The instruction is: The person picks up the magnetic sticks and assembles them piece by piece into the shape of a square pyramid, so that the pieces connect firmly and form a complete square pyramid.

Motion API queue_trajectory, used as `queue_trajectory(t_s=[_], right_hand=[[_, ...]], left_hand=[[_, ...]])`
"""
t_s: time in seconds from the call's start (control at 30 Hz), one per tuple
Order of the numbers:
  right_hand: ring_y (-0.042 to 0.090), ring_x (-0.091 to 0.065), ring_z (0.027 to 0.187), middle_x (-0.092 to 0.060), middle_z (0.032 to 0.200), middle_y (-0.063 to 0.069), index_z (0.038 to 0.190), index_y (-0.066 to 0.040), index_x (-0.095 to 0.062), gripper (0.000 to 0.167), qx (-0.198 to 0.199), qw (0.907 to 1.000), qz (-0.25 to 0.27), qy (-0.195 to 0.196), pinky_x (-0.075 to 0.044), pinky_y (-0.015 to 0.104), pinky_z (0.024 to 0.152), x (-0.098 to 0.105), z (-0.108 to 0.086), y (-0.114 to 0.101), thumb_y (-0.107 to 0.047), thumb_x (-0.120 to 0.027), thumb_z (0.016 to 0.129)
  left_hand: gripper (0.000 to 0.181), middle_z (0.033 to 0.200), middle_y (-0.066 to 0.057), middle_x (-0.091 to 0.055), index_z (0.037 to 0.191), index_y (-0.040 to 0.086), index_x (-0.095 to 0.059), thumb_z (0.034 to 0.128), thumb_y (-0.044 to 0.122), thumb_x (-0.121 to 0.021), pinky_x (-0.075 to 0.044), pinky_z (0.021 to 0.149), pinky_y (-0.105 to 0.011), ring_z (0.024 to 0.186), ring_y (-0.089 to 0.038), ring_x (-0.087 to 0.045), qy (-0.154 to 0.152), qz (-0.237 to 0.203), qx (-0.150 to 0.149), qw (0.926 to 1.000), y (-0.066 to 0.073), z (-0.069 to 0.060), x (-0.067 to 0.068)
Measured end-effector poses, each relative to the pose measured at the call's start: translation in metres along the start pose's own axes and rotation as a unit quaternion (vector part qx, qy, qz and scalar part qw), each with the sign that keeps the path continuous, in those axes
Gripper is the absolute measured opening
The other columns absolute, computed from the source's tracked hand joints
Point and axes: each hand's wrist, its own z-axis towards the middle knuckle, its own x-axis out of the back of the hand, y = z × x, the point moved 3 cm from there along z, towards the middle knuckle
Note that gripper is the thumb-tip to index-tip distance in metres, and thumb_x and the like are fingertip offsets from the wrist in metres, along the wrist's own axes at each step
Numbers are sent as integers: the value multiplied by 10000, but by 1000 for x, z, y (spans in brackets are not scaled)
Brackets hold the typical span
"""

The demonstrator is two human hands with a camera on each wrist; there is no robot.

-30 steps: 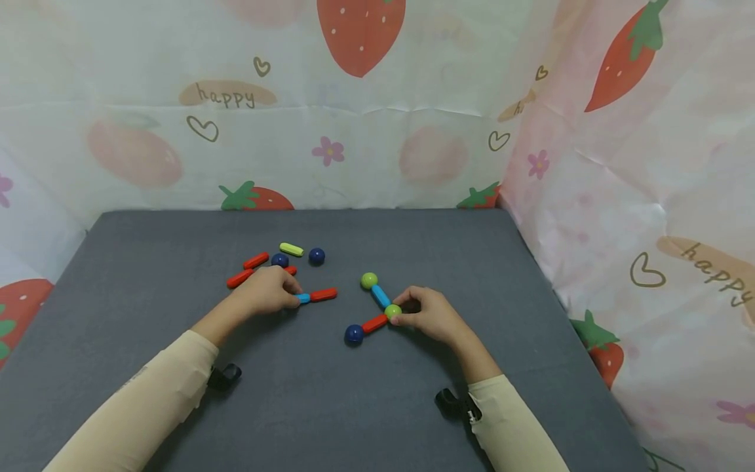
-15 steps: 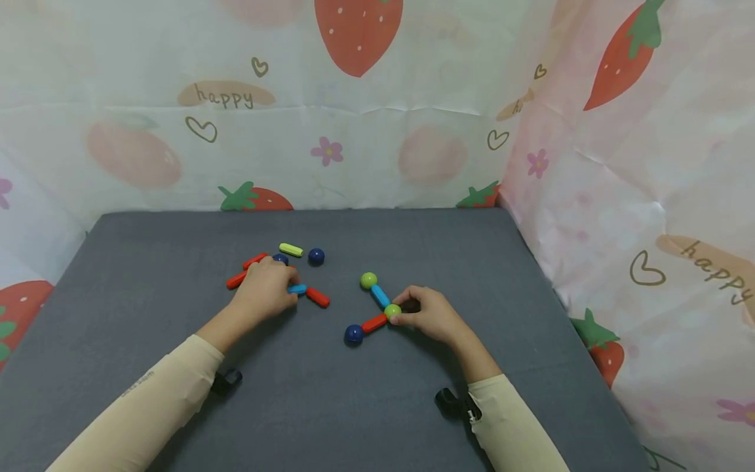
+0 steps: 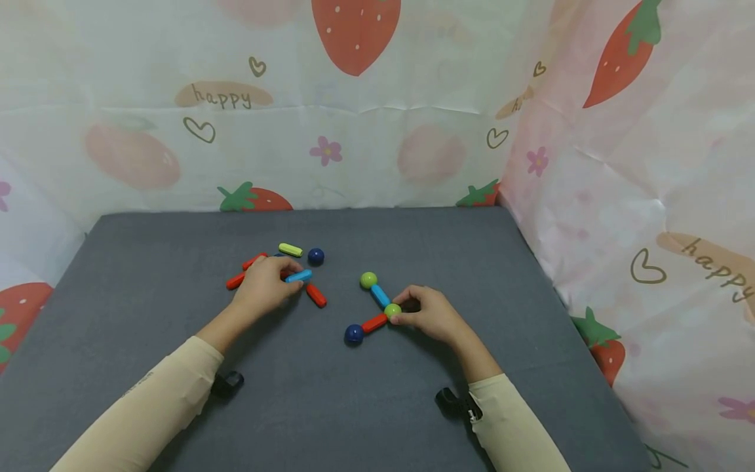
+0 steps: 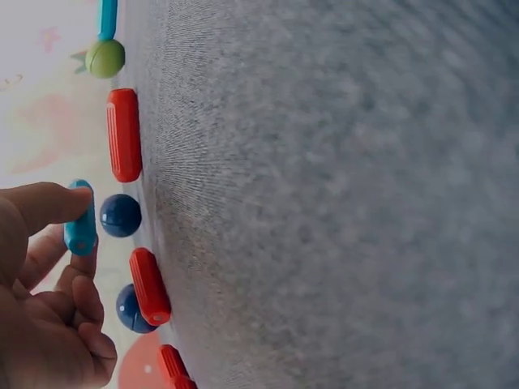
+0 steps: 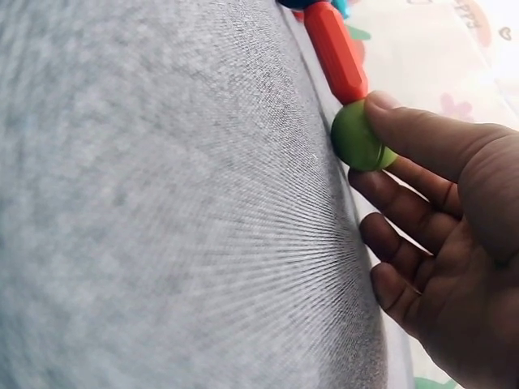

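Blue rod (image 3: 299, 276) is in the left hand, pinched between thumb and fingers, looks raised off the grey cloth (image 3: 330, 406), joined to nothing. Left to right: two red rods lie loose at far left, upper one (image 3: 255, 261) and lower one (image 3: 235, 281), both partly behind the left hand (image 3: 263, 283). A navy ball (image 3: 279, 255) barely peeks out past that hand; another red rod (image 4: 150, 286) shows beside it in the left wrist view. Yellow-green rod (image 3: 290, 249) lies loose beyond the hand, a second navy ball (image 3: 316, 256) just to its right. Blue rod sticks out of the grip toward the right, its free end near but apart from a loose red rod (image 3: 316, 295) on the cloth. Then the joined part, a bent chain: navy end ball (image 3: 354, 334), red link rod (image 3: 374, 323), lime corner ball (image 3: 392, 311), blue link rod (image 3: 380, 297), lime end ball (image 3: 368, 280). Right hand (image 3: 429, 313) pinches the lime corner ball at the bend, thumb on one side; the chain extends leftward from that grip. Progress, judged: partway; five pieces connected, one blue rod in hand and well apart from the chain, the rest unattached.
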Motion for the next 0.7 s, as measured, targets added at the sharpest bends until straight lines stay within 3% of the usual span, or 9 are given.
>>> queue_trajectory(t_s=[0.27, 0.37, 0.57, 0.7], right_hand=[[161, -614, 876, -698, 1003, -41, 1034, -234, -746, 258, 12, 9999, -135, 72, -516, 334, 748, 0, -1, -3, -305, -880, 825], [149, -618, 883, -701, 995, -48, 1021, -235, -745, 252, -19, 9998, -164, 126, -513, 329, 762, -2, -2, -3, -308, -883, 822], [145, -612, 845, -699, 970, -45, 1020, -226, -744, 270, -65, 9996, -198, 201, -511, 322, 715, -4, -7, -5, -324, -888, 814], [151, -602, 826, -690, 960, -28, 1024, -216, -736, 284, -138, 9995, -200, 225, -508, 311, 692, -6, -10, -6, -334, -886, 814]], left_hand=[[216, 985, -38, -710, 1124, 174, -742, 947, 298, -750, -474, 815, -399, 1011, -249, -523, -127, -124, 85, 9998, 10, 7, 1], [211, 995, -30, -705, 1124, 193, -744, 938, 292, -760, -485, 793, -386, 983, -237, -547, -192, -137, 76, 9997, 15, 12, 0], [221, 1067, -26, -713, 1135, 186, -738, 938, 282, -765, -503, 683, -360, 773, -215, -603, -366, -276, -151, 9988, 27, 22, -7], [223, 1088, -30, -717, 1140, 172, -737, 938, 263, -767, -518, 752, -368, 850, -202, -619, -461, -368, -277, 9979, 33, 28, -16]])
